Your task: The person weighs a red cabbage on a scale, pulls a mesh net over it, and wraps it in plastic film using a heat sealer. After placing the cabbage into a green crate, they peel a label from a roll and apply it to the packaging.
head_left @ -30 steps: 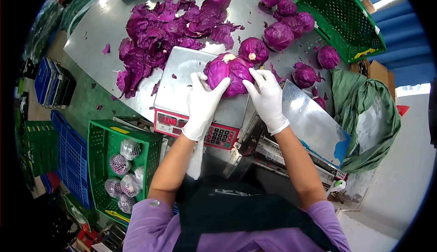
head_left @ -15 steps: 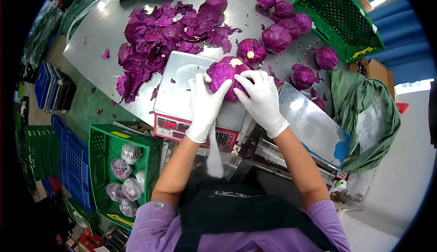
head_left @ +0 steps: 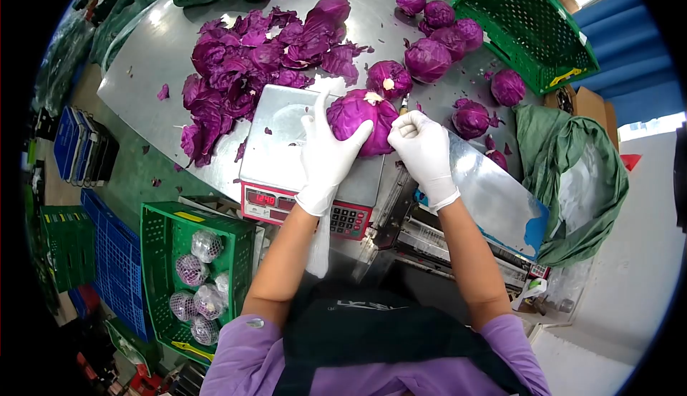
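Note:
A red cabbage point(head_left: 361, 120) with a pale cut stem rests on the steel plate of a scale point(head_left: 275, 135). My left hand point(head_left: 325, 149), in a white glove, is against its left side, thumb on the leaves and fingers spread. A white mesh sleeve point(head_left: 319, 249) hangs below this hand; its upper end is hidden behind the hand and wrist. At the cabbage's right edge is my right hand point(head_left: 424, 149), also gloved, with curled fingertips pressed together. Whatever they may pinch is hidden. A knife point(head_left: 404, 104) lies just beyond them.
Loose purple leaves point(head_left: 247, 67) are heaped behind the scale. Several whole cabbages point(head_left: 428, 60) sit at the back right, beside a tipped green crate point(head_left: 529, 27). Netted cabbages point(head_left: 192, 270) fill part of a green crate point(head_left: 161, 213) at lower left. A green sack point(head_left: 572, 181) stands at right.
My right hand has drawn right, off the cabbage's front, and its fingers have curled. My left fingers have spread away from the leaves. The scale's red digits have changed.

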`<state>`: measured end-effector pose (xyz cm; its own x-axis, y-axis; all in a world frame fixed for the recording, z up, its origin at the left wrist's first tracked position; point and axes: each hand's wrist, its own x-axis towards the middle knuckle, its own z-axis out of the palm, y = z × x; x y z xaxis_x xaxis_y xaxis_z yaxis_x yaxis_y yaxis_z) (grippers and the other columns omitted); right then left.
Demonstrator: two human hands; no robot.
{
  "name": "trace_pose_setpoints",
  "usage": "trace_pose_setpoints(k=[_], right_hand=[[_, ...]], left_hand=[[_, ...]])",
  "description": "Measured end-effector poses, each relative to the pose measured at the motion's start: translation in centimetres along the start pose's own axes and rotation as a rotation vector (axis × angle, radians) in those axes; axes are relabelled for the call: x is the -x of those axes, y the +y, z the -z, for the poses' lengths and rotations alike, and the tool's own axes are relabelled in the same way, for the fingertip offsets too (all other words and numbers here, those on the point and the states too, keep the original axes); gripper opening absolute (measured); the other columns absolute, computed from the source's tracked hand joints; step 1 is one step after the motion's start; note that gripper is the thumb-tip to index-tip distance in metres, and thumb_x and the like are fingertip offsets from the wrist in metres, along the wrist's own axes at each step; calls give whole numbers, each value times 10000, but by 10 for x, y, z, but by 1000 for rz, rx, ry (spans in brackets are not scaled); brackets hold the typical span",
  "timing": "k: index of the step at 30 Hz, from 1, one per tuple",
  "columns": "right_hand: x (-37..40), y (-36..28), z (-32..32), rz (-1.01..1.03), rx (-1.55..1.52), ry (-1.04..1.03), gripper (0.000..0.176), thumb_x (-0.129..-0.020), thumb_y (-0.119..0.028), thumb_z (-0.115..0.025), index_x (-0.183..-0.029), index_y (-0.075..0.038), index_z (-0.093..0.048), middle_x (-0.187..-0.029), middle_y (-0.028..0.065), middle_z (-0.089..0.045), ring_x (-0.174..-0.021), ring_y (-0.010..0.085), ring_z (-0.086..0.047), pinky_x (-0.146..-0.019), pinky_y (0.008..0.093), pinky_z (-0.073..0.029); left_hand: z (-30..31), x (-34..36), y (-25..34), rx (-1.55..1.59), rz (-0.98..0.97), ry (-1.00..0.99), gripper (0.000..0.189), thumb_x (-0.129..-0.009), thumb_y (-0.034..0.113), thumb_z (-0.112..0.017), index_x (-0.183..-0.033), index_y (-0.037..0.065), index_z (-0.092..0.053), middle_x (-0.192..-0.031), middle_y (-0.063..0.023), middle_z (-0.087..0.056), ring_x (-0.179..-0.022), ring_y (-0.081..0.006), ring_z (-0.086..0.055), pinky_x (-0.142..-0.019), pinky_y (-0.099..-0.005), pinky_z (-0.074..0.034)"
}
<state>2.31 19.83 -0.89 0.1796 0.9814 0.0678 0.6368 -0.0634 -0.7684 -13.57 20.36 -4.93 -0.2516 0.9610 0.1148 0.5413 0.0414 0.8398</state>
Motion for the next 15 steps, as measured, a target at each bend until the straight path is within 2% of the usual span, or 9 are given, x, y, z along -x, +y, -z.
trace_pose_setpoints(k=[1,2,4,8,10,11,13,15], right_hand=[[-1,2,2,6,10,6,96,-736,-147,-702,-793,-72,-685,-655,68,-676,-599,171,-665,-627,299,-530],[-1,3,2,6,9,6,96,-736,-147,-702,-793,-72,-685,-655,68,-676,-599,171,-665,-627,299,-530],[0,6,3,-27,-35,16,101,-732,-152,-705,-781,-68,-678,-635,64,-663,-580,174,-655,-625,300,-529],[3,6,2,-1,-20,34,93,-733,-137,-692,-778,-62,-660,-637,55,-648,-576,197,-648,-604,316,-525],[2,8,-4,228,234,121,129,-748,-154,-694,-843,-80,-649,-725,46,-631,-646,215,-648,-624,344,-522],[2,7,-6,228,235,123,129,-748,-154,-694,-843,-80,-649,-725,46,-631,-646,215,-648,-624,344,-522],[3,2,-9,564,614,259,180,-775,-186,-689,-924,-103,-631,-823,53,-597,-731,229,-638,-665,369,-516],[3,4,-10,547,636,228,196,-787,-202,-686,-950,-109,-626,-843,55,-585,-753,226,-632,-685,369,-513]], left_hand=[[3,-1,2,-22,-16,-55,882,-718,509,-788,-1442,170,-415,-1148,-230,-523,-949,-412,-635,-811,-456,-527],[3,-1,1,-23,-17,-55,882,-718,509,-788,-1442,170,-415,-1148,-230,-523,-949,-412,-635,-811,-456,-527],[3,-3,-3,-91,-30,-109,842,-725,532,-763,-1455,261,-444,-1130,-225,-528,-947,-400,-639,-814,-451,-531],[2,0,1,-81,-25,-79,784,-727,542,-753,-1406,234,-512,-1131,-224,-530,-943,-395,-644,-812,-448,-537],[3,0,7,-72,-5,-87,753,-744,517,-761,-1385,194,-533,-1113,-236,-548,-976,-389,-634,-847,-424,-522],[3,1,8,-71,-6,-87,753,-744,517,-761,-1385,194,-533,-1113,-236,-548,-976,-389,-634,-847,-424,-522],[3,1,10,-83,-6,-64,751,-744,533,-751,-1379,192,-538,-1100,-222,-552,-961,-385,-639,-833,-432,-528],[4,1,12,-86,4,-75,749,-744,538,-749,-1373,190,-541,-1099,-219,-554,-960,-386,-640,-832,-435,-529]])
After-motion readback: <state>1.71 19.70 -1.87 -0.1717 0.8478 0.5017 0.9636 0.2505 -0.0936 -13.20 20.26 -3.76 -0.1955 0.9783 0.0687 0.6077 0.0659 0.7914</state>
